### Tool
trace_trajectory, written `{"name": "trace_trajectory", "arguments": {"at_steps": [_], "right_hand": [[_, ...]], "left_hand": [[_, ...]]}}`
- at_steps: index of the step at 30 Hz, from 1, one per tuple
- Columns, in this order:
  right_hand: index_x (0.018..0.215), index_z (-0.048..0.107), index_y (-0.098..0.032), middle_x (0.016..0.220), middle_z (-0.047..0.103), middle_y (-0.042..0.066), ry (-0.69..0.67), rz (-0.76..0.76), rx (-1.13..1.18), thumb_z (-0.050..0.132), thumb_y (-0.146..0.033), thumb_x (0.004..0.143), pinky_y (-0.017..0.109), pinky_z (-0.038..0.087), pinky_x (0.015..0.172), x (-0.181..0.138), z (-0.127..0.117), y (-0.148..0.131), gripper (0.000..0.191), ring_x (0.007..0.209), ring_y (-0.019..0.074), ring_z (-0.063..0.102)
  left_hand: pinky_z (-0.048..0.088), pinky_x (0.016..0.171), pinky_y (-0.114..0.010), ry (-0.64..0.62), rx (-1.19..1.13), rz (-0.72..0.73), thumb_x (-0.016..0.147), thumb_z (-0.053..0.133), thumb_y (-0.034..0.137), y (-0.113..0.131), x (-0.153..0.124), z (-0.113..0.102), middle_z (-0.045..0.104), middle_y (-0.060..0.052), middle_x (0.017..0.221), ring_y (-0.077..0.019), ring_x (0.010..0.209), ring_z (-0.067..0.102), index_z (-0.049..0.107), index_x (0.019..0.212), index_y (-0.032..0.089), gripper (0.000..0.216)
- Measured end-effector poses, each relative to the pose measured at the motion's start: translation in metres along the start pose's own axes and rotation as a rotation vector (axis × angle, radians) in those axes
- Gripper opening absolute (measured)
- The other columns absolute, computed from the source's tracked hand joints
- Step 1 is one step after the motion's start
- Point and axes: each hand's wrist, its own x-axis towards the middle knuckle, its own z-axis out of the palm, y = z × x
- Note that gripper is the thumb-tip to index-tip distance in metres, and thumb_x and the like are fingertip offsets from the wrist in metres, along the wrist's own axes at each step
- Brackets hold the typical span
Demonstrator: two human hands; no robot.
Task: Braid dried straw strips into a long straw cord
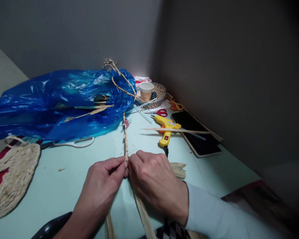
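Observation:
A thin braid of pale dried husk strips (126, 142) runs away from me up the middle of the table, with a pinkish binder clip (127, 123) at its far part. My left hand (103, 181) pinches the near end of this braid between thumb and forefinger. Close against it, my right hand (151, 176) has its fingers closed on the strips at the same end; its fingertips are partly hidden. Loose flat strips (142, 210) hang from the braid toward me, and more strip ends (178, 170) poke out past my right hand.
A blue plastic bag (64, 99) with strips on it fills the back left. A woven husk piece (17, 176) and white-handled scissors (76, 142) lie left. Rightward are a yellow glue gun (167, 127), red scissors (160, 113), a black tablet (194, 132) and a basket (160, 94) holding a paper cup (146, 92).

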Motion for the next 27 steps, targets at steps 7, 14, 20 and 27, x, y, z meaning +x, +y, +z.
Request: {"name": "trace_trajectory", "arguments": {"at_steps": [7,14,20,27], "right_hand": [[0.083,0.055,-0.012,0.073,0.058,0.008,-0.046,-0.079,-0.292,0.05,-0.004,0.086,0.03,0.029,0.044,0.006,-0.006,-0.018,0.01,0.059,0.0203,0.054],[0.085,0.054,-0.012,0.072,0.054,0.007,-0.063,-0.039,-0.409,0.045,-0.002,0.083,0.031,0.039,0.046,0.006,-0.014,-0.035,0.014,0.06,0.0222,0.055],[0.088,0.057,-0.01,0.071,0.051,0.006,-0.034,0.01,-0.541,0.044,-0.002,0.082,0.028,0.039,0.045,-0.002,-0.004,-0.048,0.016,0.058,0.02,0.053],[0.103,0.062,-0.002,0.079,0.055,0.01,0.067,-0.057,-0.584,0.043,-0.002,0.081,0.03,0.044,0.05,-0.018,0.009,-0.049,0.029,0.067,0.0212,0.053]], "left_hand": [[0.049,0.086,-0.033,0.031,-0.125,-0.043,0.07,0.075,0.038,0.005,-0.004,0.002,0.081,-0.001,0.087,-0.0287,0.088,0.069,0.083,0.091,0.026,0.025],[0.048,0.083,-0.031,-0.039,-0.216,0.042,0.077,0.069,0.028,-0.001,-0.005,0.001,0.081,0.001,0.086,-0.0267,0.089,0.068,0.081,0.096,0.023,0.024],[0.047,0.084,-0.031,-0.101,-0.304,0.031,0.081,0.065,0.026,-0.006,-0.003,0.003,0.079,0.0,0.084,-0.0252,0.09,0.067,0.08,0.095,0.021,0.022],[0.048,0.073,-0.026,-0.168,-0.572,-0.04,0.074,0.074,0.027,-0.004,-0.002,0.004,0.068,0.001,0.065,-0.0156,0.068,0.06,0.08,0.083,0.018,0.015]]}}
